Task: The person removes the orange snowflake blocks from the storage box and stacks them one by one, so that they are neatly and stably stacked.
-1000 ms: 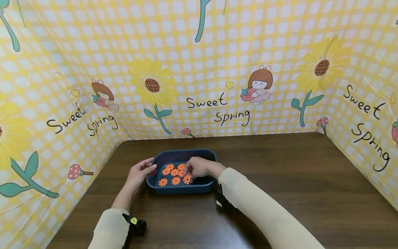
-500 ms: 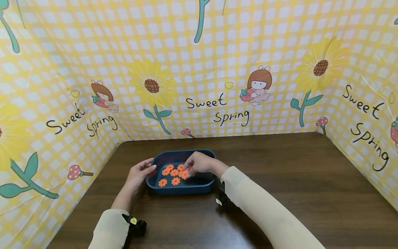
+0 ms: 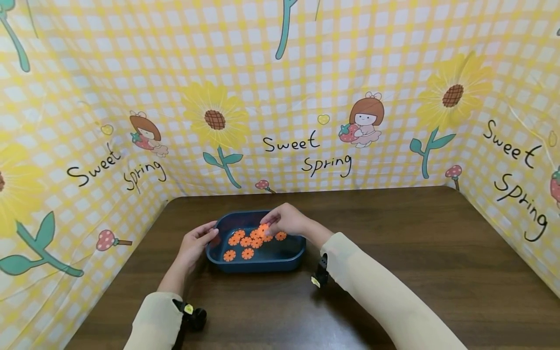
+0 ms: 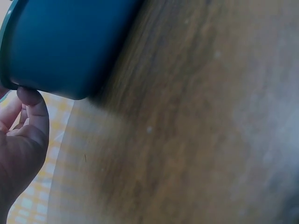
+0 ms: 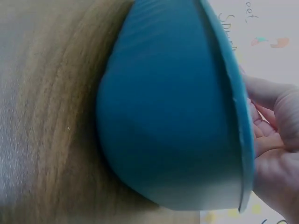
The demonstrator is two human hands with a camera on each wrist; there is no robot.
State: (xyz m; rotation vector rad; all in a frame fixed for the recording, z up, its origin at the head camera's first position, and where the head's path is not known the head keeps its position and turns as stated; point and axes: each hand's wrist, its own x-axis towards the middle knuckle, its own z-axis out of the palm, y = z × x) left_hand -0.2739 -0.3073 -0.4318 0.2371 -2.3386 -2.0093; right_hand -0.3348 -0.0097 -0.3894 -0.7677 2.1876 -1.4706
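A dark blue oblong plastic basin (image 3: 262, 266) stands on the table with several orange notched plastic discs (image 3: 247, 253) lying flat inside it. At its left end my left hand (image 3: 191, 248) holds the rim; the left wrist view shows the thumb against the basin's outer wall (image 4: 60, 46). Over the basin's far right part, my right hand (image 3: 289, 221) pinches an orange disc (image 3: 263, 229) between thumb and fingers. Some discs beneath that hand are partly hidden. In the right wrist view the basin wall (image 5: 168, 116) hides the fingertips of the right hand (image 5: 275, 168).
The brown wooden table (image 3: 393, 243) extends on both sides of the basin. A yellow checked cloth (image 3: 297, 97) with printed flowers and lettering hangs behind and at the sides. Each wrist carries a small black camera (image 3: 194, 318).
My right hand has lifted a disc from the basin's near side and moved up and away. Another disc has come into sight at the right. My left hand stays on the rim.
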